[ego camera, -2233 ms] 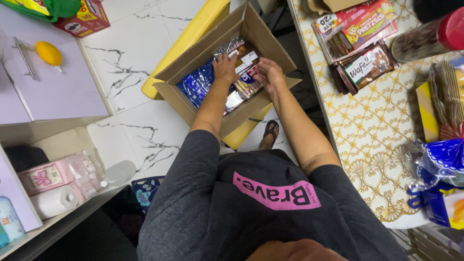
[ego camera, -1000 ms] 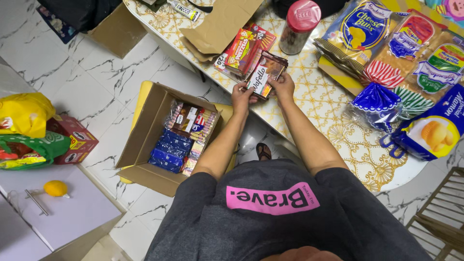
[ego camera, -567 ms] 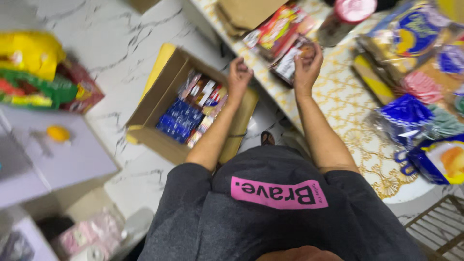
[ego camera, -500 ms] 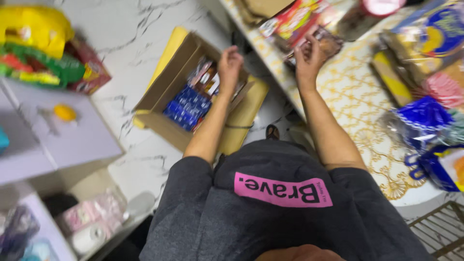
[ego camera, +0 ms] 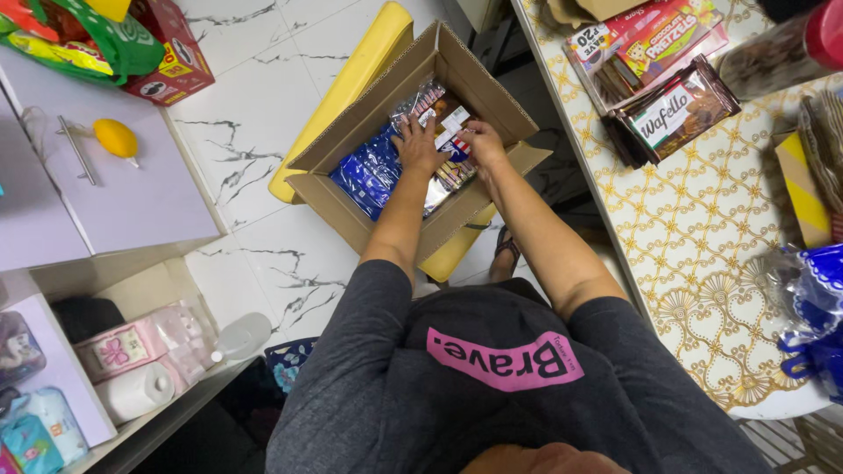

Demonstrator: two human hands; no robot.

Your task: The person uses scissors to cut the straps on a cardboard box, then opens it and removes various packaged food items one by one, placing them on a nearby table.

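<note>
Snack packs (ego camera: 386,167) lie in the cardboard box (ego camera: 334,189) on the floor — table (ego camera: 702,228) to its right.

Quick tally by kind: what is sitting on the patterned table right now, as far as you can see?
Brown wafer packs: 1
Red snack boxes: 1
Red-lidded jars: 1
Blue wrapped bags: 1
Yellow cartons: 1
Total: 5 on the table; more is cut off at the right edge. Both hands, left hand and right hand, are in the cardboard box.
</note>
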